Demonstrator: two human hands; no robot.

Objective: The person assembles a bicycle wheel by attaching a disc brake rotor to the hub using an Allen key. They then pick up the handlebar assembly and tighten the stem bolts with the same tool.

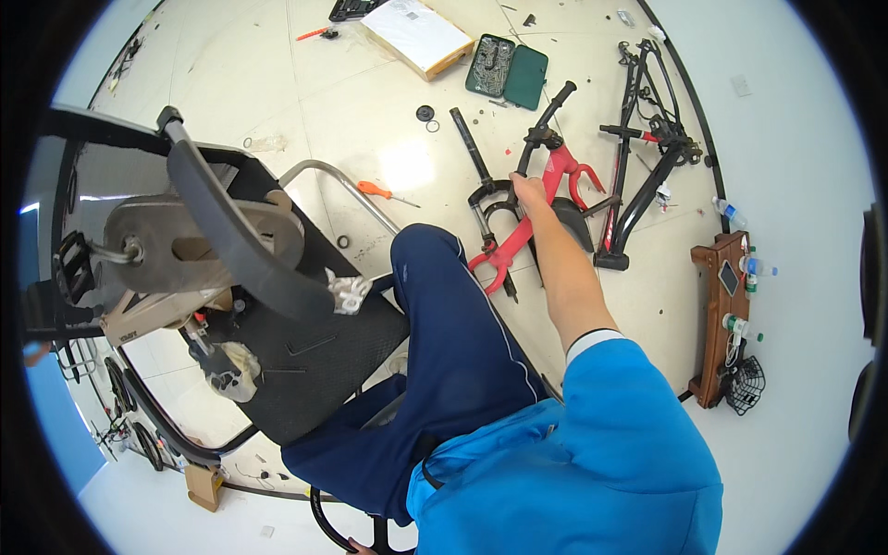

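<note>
My right arm reaches forward and down over the floor. My right hand (529, 191) is closed round the near end of a black handlebar (544, 137), its fingers partly hidden. The handlebar sits by a pinkish-red bicycle frame (558, 171) lying on the floor. Beside it lies a black suspension fork (475, 157). Only a sliver of my left hand (360, 548) shows at the lower edge, against a black curved bar (324, 520); its fingers are mostly cut off.
A black bicycle frame (647, 199) lies right of the red one. Beyond are a green toolbox (525, 78) and a white-topped box (416, 35). An orange screwdriver (375, 190) lies nearer. At left, a chair (305, 388) carries hex keys. A wooden bench (710, 324) stands by the wall.
</note>
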